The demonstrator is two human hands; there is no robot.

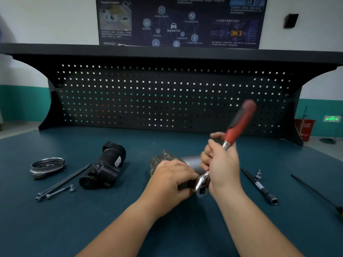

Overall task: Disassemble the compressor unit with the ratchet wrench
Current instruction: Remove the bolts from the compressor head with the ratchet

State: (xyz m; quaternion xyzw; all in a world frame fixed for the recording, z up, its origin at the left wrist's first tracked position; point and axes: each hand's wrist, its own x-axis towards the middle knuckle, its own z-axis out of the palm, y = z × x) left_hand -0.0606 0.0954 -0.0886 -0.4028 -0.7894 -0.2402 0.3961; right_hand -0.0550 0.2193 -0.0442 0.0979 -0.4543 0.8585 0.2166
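Disassembly looks partway: black housing (104,167), ring cover (47,165) and long bolts (63,181) lie lower left; left hand (170,180) clasps the compressor body (191,161), right hand (222,164) grips the ratchet wrench (239,121).

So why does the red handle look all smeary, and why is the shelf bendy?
Head view: the handle is blurred, likely from swinging in the right hand; head view again: the shelf curves from the wide-angle lens.

The ratchet wrench (222,156) had a shiny chrome head and matt red grip; the compressor unit (189,161) looked dull grey metal; bench mat (74,219) matt teal, lower left.
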